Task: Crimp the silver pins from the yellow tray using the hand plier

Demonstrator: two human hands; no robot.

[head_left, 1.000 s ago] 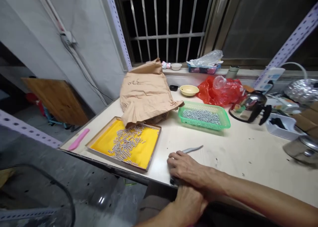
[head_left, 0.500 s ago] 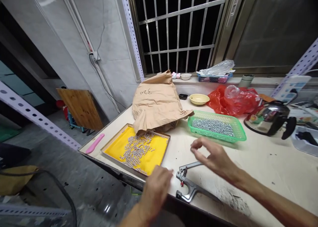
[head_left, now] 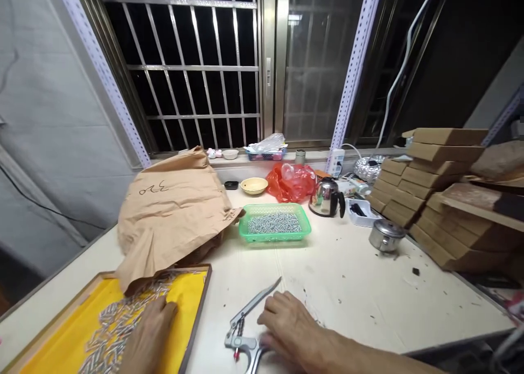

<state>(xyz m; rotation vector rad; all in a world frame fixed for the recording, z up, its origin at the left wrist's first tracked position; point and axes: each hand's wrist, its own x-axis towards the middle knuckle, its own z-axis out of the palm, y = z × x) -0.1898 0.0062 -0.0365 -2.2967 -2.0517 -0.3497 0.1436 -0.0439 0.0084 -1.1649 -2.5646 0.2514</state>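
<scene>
So, down at the near left, the left hand (head_left: pixel 149 330) dips into the yellow-lined tray (head_left: pixel 182 297), its fingers bent down over a scatter of small metal pins (head_left: pixel 108 336); whether they pinch one, I cannot tell. Over to the right hand (head_left: pixel 286 322): fingers curled, knuckles up, right at the grey pliers (head_left: pixel 245 341), which sit near the front of the table (head_left: pixel 347 292), just right of the tray. That hand's palm is hidden, so no telling how firmly it grips, if at all. Look at the tool: one handle angles up and away, the spring shows by the hinge, and the frame's bottom edge cuts off the rest. Behind the tray slumps a big brown paper bag (head_left: pixel 176 210), its mouth drooping over the tray's back edge. Further back, a green basket (head_left: pixel 274 237) holds a layer of silvery pieces (head_left: pixel 274 224), with a shiny kettle (head_left: pixel 323 199) standing to its right.
</scene>
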